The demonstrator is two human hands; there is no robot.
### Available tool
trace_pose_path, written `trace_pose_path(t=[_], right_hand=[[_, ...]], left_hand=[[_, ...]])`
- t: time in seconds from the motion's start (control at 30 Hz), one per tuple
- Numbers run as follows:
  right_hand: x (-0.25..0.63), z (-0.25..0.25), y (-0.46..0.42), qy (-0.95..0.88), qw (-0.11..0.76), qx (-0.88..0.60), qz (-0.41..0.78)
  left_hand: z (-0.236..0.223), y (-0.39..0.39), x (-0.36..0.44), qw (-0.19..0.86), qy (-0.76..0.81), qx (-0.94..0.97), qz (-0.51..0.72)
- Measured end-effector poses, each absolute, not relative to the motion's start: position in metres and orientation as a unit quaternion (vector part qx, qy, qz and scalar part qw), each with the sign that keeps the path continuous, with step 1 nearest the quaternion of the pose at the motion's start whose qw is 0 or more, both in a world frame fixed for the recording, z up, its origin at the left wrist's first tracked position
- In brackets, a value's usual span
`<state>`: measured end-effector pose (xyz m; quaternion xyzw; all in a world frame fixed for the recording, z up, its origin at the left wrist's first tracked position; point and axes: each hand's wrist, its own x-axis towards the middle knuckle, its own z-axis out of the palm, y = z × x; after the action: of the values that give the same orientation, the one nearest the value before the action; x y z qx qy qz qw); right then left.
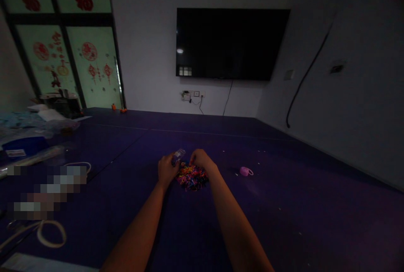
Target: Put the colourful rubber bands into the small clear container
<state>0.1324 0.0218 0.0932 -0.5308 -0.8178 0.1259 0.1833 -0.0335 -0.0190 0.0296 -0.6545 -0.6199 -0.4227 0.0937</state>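
Observation:
A heap of small multicoloured rubber bands (192, 179) lies on the dark blue-purple surface in front of me. My left hand (166, 170) is closed around a small clear plastic jar (179, 154), which tilts over the heap's left edge. At the right of the heap, my right hand (202, 160) bends down with its fingers pinched on some of the bands, a few reddish ones showing at the fingertips. The fingertips themselves are partly hidden. A pink lid with a loop (245, 171) rests on the surface to the right, apart from both hands.
Clear plastic bags (59, 125), a blue container (25, 146) and a white cable (52, 234) lie at the left. Tiny pale scraps dot the surface on the right. A television (232, 44) hangs on the far wall above sockets (196, 93).

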Motion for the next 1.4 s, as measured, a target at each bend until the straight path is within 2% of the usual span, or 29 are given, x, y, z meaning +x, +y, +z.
trace_pose_path(t=[0.27,0.47,1.4], right_hand=[[0.136,0.100,0.028,-0.794,0.309,-0.513,0.107],[0.133,0.105,0.025,-0.786,0.358,-0.492,0.110],[0.125,0.104,0.022,-0.770,0.406,-0.465,0.161]], left_hand=[[0.030,-0.021,-0.031,0.089,-0.613,-0.679,-0.393],[0.031,-0.022,-0.030,0.076,-0.599,-0.698,-0.385],[0.025,-0.018,-0.030,0.066,-0.562,-0.720,-0.401]])
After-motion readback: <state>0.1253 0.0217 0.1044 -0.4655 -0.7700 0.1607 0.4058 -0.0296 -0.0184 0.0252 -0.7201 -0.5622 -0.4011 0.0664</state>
